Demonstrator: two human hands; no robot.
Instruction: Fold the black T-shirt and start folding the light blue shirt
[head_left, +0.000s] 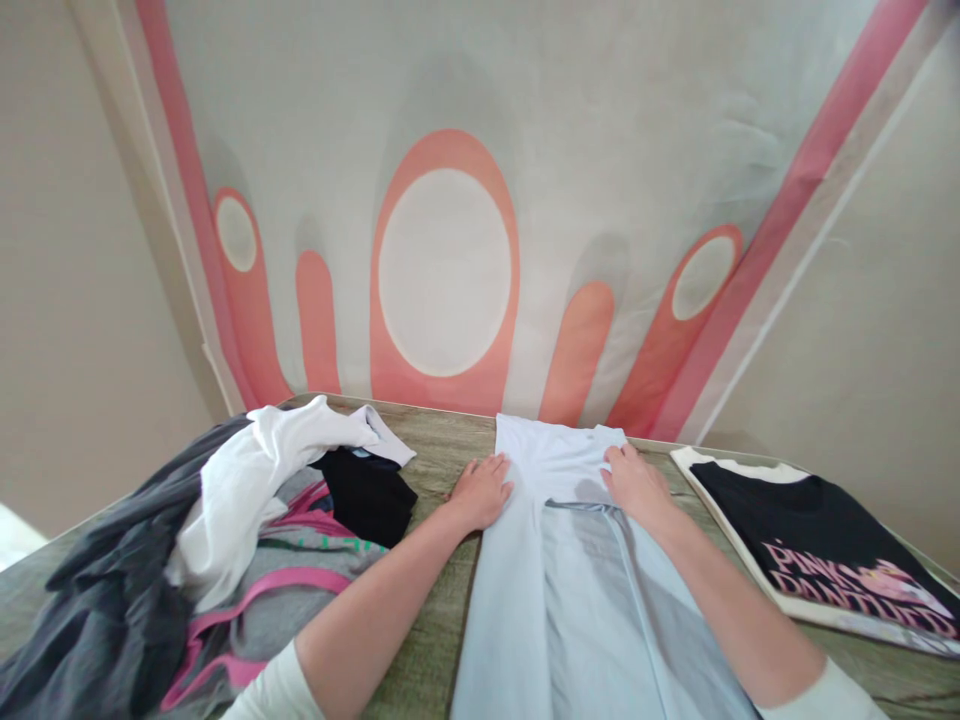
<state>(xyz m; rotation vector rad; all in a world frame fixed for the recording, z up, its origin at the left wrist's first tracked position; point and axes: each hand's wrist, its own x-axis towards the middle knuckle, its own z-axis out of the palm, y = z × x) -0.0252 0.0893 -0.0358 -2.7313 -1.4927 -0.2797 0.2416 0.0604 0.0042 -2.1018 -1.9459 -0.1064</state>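
A pale blue garment [570,600] lies flat on the wooden table [439,440], running from the near edge toward the wall. My left hand [480,490] rests palm down on its left edge near the top, fingers stretched out and holding nothing. My right hand [634,480] presses on the garment's upper right part, with the fingertips curled into the cloth near the top edge.
To the left is a heap of clothes: a white piece [255,480], a black piece [367,495], a grey and pink one [285,590] and a dark grey one [97,580]. At the right lies a folded black shirt [817,545] with pink print. A pink-patterned wall hanging [450,270] is behind.
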